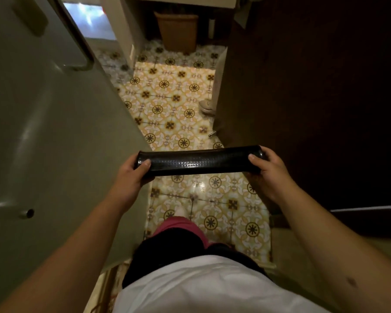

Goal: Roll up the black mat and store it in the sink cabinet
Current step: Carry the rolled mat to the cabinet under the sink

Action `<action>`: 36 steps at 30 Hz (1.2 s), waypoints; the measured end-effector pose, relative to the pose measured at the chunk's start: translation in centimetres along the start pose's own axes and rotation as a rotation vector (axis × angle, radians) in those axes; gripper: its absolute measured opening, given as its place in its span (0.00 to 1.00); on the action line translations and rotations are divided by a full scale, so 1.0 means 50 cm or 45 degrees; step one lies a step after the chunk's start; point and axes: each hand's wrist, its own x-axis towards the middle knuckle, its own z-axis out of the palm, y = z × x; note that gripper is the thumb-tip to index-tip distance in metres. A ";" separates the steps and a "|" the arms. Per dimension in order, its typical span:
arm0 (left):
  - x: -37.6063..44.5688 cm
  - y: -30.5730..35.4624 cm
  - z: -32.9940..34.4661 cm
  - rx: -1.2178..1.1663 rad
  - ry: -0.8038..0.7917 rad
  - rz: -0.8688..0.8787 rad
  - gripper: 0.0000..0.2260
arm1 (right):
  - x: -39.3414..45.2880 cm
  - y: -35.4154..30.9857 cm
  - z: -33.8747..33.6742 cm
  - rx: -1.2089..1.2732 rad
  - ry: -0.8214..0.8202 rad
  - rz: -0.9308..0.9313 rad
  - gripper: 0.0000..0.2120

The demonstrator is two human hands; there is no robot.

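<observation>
The black mat (199,161) is rolled into a tight tube and held level in the air above the patterned floor. My left hand (131,175) grips its left end, thumb on top. My right hand (266,170) grips its right end the same way. Both arms reach forward from the bottom of the view. No sink cabinet can be made out with certainty in this view.
A grey-green bathtub or basin wall (54,132) fills the left side. A dark wooden door or panel (314,98) stands on the right. Ahead lie the yellow patterned tiles (172,98), a brown wicker bin (176,32) and a small metal door stop (212,133).
</observation>
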 end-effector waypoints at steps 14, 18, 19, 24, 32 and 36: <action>0.357 0.058 -0.093 0.076 -0.060 -0.025 0.07 | 0.279 -0.048 0.189 -0.020 0.018 0.035 0.16; 0.431 0.081 -0.111 0.039 -0.004 -0.055 0.08 | 0.360 -0.089 0.243 -0.057 -0.008 0.043 0.17; 0.449 0.084 -0.110 0.031 0.007 -0.059 0.08 | 0.382 -0.099 0.254 -0.055 -0.013 0.044 0.17; 0.549 0.092 -0.102 0.042 0.090 -0.126 0.20 | 0.518 -0.149 0.292 -0.065 -0.054 0.070 0.20; 0.746 0.136 -0.055 -0.077 0.355 -0.177 0.17 | 0.794 -0.284 0.389 -0.219 -0.291 0.122 0.13; 0.836 0.175 -0.028 -0.158 0.505 -0.195 0.17 | 0.915 -0.362 0.441 -0.267 -0.364 0.212 0.14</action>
